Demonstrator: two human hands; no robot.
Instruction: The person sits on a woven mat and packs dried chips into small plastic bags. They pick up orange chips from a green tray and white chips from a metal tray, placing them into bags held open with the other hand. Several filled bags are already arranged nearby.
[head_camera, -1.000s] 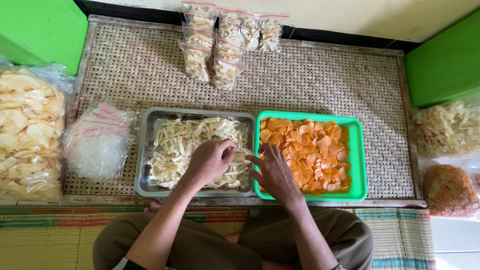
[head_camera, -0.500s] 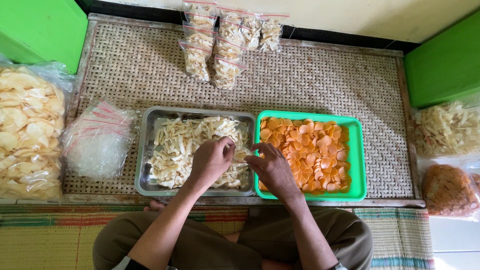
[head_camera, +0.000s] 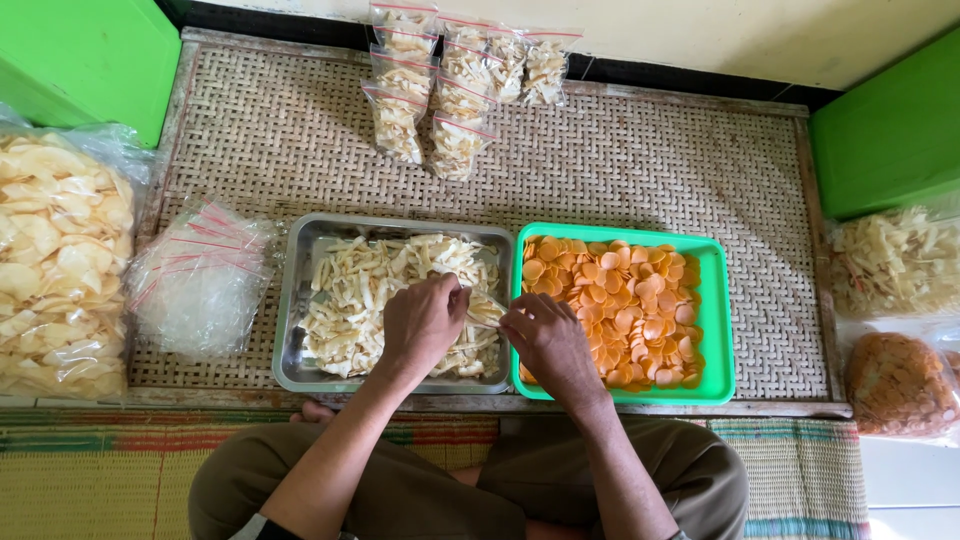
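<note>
A metal tray in front of me holds pale cracker sticks. Beside it on the right, a green plastic tray holds round orange chips. My left hand rests in the metal tray with its fingers curled down on the pale sticks. My right hand sits over the rims where the two trays meet. Its fingertips bend towards the left hand and touch something pale there, but I cannot make out what it is.
Both trays stand on a woven mat. Several filled, sealed small bags lie at the far edge. A heap of empty clear bags lies left of the metal tray. Big sacks of crackers sit at the left and right. Green boxes flank the mat.
Both hands stay close together at the metal tray's right side. Only the fingers shift slightly.
</note>
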